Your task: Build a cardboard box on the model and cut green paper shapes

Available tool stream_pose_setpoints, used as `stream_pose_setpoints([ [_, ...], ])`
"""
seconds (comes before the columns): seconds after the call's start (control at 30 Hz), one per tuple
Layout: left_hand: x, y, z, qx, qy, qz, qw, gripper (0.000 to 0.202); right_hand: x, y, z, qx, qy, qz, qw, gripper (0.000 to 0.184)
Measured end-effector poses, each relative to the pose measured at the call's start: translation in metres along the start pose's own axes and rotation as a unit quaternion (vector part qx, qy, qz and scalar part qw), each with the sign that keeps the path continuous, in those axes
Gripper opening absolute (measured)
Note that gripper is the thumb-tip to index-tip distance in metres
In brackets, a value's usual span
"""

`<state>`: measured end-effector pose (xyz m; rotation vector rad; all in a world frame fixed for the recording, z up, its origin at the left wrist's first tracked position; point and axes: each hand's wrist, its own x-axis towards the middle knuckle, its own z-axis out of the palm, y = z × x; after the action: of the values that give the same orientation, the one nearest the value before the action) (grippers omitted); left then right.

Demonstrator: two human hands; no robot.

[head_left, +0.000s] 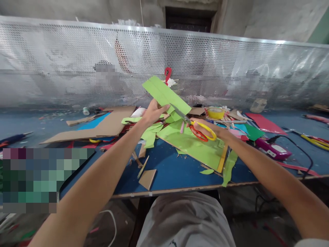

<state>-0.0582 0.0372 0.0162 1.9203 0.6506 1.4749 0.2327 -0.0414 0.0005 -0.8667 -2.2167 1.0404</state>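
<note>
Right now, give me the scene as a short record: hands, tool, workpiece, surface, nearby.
left hand: grips the green piece
right hand: holds scissors
scissors: red and yellow handles; blades overlap the green piece in view, actual cut unclear
green piece: raised above the tabletop, tilted
surface: blue tabletop
below hands: larger green sheet, green scraps
nearby left: brown cardboard
nearby right: yellow tape roll, magenta device
</note>
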Motion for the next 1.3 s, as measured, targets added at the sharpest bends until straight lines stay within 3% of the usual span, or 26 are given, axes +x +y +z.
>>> stream_pose_setpoints([
  [0.23,0.002,-0.005,-0.002,0.027,-0.003,0.004,1.000,0.056,0.002,0.003,0.005,0.021,0.004,0.029,0.999,0.055],
  [0.43,0.002,-0.005,-0.001,0.030,0.003,0.013,0.999,0.056,0.008,0.008,0.006,0.056,0.024,0.058,0.996,0.043],
  [0.6,0.002,-0.004,-0.001,0.038,0.008,0.006,0.999,0.056,0.008,0.005,0.008,0.051,0.025,0.047,0.997,0.040],
  [0.97,0.001,-0.004,-0.001,0.023,0.005,0.000,1.000,0.058,0.005,-0.002,0.014,-0.091,0.081,0.049,0.991,0.042],
  [1.3,0.001,0.001,-0.003,0.007,0.017,-0.012,1.000,0.052,0.009,0.007,0.005,-0.221,0.102,-0.030,0.969,0.047],
])
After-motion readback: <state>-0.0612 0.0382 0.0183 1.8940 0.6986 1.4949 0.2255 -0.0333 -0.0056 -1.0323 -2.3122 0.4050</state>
